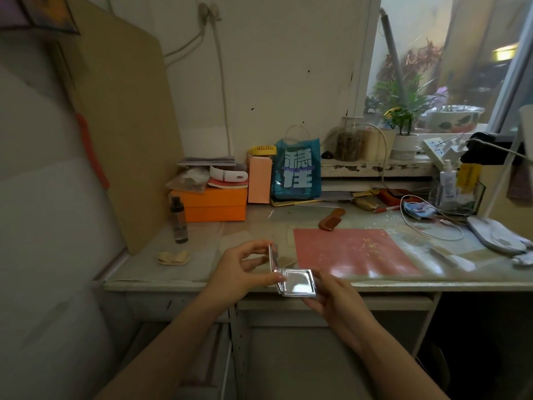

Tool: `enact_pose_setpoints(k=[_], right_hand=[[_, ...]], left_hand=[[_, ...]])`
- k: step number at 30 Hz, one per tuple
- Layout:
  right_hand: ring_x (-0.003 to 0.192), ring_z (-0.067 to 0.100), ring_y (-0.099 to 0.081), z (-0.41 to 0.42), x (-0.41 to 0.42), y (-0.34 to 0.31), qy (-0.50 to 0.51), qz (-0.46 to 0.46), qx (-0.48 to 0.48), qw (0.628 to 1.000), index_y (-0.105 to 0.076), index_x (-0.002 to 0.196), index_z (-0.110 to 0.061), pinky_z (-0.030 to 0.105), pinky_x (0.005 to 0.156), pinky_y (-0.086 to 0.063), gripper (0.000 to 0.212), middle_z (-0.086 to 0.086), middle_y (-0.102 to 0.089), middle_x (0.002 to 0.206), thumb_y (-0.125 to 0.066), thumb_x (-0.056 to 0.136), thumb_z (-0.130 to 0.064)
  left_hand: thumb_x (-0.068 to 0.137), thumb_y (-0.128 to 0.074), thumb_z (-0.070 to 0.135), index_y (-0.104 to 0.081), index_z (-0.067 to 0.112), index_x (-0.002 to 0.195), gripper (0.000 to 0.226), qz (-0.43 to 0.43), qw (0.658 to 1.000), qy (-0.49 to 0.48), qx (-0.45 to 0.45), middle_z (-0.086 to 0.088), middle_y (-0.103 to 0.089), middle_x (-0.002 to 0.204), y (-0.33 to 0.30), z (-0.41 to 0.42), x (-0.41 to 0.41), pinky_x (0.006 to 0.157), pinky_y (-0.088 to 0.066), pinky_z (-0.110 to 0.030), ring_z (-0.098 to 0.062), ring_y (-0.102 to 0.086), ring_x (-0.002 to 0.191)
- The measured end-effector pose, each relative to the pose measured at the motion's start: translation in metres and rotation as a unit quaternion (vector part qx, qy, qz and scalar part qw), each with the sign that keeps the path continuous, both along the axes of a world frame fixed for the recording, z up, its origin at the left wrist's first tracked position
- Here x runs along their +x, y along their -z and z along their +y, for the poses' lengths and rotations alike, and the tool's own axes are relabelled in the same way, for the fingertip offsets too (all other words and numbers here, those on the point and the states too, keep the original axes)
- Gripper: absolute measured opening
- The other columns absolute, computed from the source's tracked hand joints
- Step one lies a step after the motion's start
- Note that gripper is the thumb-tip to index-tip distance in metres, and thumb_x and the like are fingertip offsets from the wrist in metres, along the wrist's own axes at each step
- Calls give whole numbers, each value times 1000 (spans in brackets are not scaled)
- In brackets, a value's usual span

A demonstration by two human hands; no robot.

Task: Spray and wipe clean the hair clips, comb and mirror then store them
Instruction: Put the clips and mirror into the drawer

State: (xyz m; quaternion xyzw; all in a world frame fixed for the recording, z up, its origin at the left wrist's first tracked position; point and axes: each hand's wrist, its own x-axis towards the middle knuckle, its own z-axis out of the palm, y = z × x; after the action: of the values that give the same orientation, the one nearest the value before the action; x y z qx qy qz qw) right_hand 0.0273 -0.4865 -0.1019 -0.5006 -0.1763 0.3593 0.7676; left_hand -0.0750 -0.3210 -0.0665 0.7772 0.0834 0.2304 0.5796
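While the left hand (239,269) pinches the raised lid of the open compact mirror (294,280), the right hand (336,295) cradles its base from beneath, just before the tabletop (202,255) edge. Beyond the right hand, well apart, lies the brown comb (331,219).

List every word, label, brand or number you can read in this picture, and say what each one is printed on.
"稳住": large pale characters on the blue plastic bag standing at the back of the desk.
White bottle in the clear organiser on the right: has a printed label, too small to read.
Yellow tag beside that bottle: print too blurred to read.
Compact mirror, dark spray bottle, orange box: no text visible.
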Motion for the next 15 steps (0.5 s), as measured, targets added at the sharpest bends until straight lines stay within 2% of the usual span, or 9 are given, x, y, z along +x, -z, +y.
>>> enact_pose_setpoints(k=[3, 5, 9, 15], right_hand=[[87, 17, -71, -3, -8, 0, -15, 16, 31, 999, -67, 106, -9, 22, 66, -56, 27, 11, -73, 100, -40, 98, -10], [90, 19, -71, -4, -11, 1, -28, 21, 38, 999, -64, 112, -8, 24, 68, -57, 28, 12, -73, 101, -40, 98, -11], [96, 24, -70, -7, -15, -1, -40, 36, 51, 997, -65, 113, -9, 26, 70, -58, 28, 14, -71, 106, -43, 97, -16], [95, 20, -69, -7, -18, 1, -32, 4, 43, 999, -65, 116, -7, 25, 71, -56, 30, 15, -71, 106, -55, 90, -18]], left_hand=[[58, -87, 14, -60, 22, 120, 68, 36, 998, 8, 53, 13, -59, 121, 0, -7, 1, 90, -52, -22, -1, -58, 111], [57, -88, 20, -58, 24, 124, 73, 48, 994, 4, 95, 15, -56, 124, 1, -12, 3, 94, -50, -25, -2, -55, 114], [59, -86, 28, -57, 25, 125, 72, 58, 973, 2, 224, 20, -55, 110, 3, -22, 8, 85, -44, -10, 4, -51, 108], [63, -82, 38, -62, 23, 122, 64, 62, 942, 15, 330, 19, -52, 99, 7, -32, 17, 81, -40, -13, 0, -51, 98]])
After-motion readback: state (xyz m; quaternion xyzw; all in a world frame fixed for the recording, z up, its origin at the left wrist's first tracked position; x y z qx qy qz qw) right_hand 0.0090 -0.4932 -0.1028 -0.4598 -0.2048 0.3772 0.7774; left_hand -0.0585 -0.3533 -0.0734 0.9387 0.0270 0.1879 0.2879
